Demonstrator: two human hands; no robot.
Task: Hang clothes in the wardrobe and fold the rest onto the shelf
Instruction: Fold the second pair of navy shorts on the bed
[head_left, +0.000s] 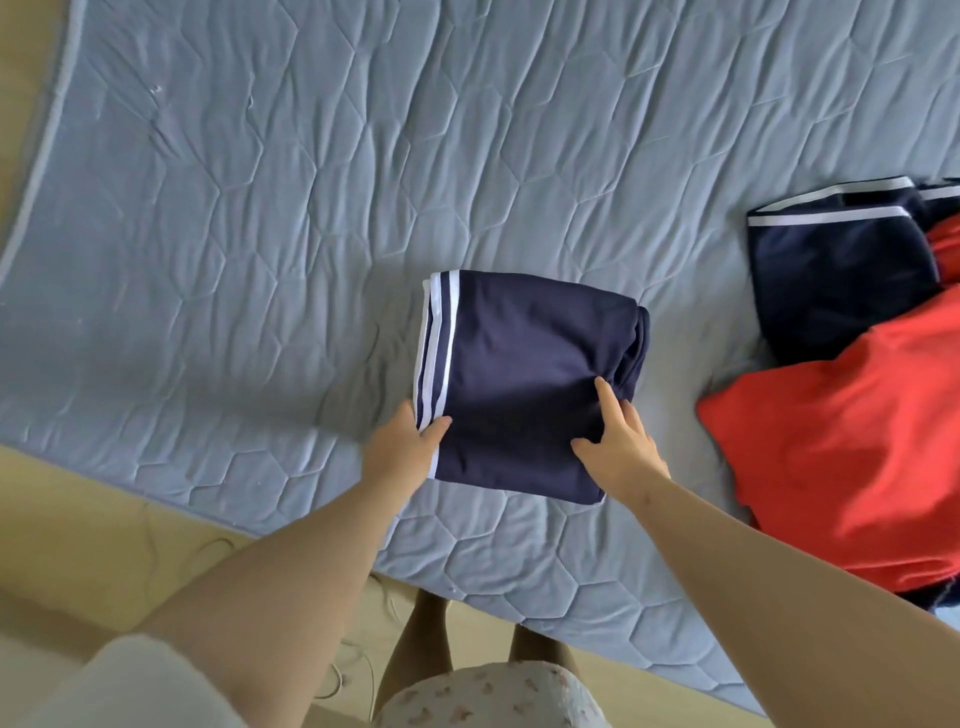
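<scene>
Navy with white stripes down one side, the folded garment (524, 374) lies flat on the pale blue quilted bed (260, 208), near its front edge. The left hand (402, 447) pinches the near left corner at the striped side: the thumb lies on top and the fingers are hidden beneath the cloth. The right hand (621, 447) rests on the near right part, with forefinger and thumb straight and spread on top. Its other fingers drop beside the right edge, and whether they tuck under cannot be told. Well to the right, apart from the folded piece, a red cloth (852, 441) lies in a heap over another dark striped piece (841, 270); both are cut off by the picture's right edge. Below the bed shows beige floor (78, 545) with a thin white cable (371, 670).
</scene>
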